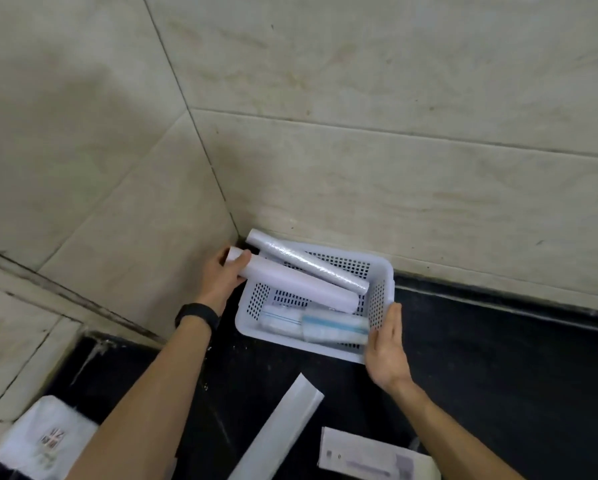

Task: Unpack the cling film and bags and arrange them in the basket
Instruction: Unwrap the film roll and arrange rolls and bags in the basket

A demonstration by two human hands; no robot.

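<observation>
Grips the left end of a matte white roll [290,282] with the left hand [221,275], thumb over the top and fingers [238,280] curled round the tube, clamped on it. Holds that roll slanted across the white perforated basket [382,268], gripped end out past the basket's left rim, far end down inside near the right wall. Rests the right hand [387,348] against the basket's near right corner, its fingers [394,317] straight and close together, touching the outside of the rim and wall, wrapped round nothing. Inside the basket, behind the held roll and roughly parallel to it: a second roll [311,263] in shiny film, upper end poking over the back left corner toward the wall. Along the basket's near side: two flat packs of bags [335,329] with blue stripes, lying end to end, the right one blurred. Basket set on a dark surface [498,358], tucked into the corner of a beige tiled wall [359,98]. Wears a black band [197,315] on the left wrist. Nearer the camera on the same surface: a long white sleeve [280,427] lying diagonally between the forearms, a white printed box [370,455] at the lower right, and a white package [44,441] at lower left, print too blurred to read.
</observation>
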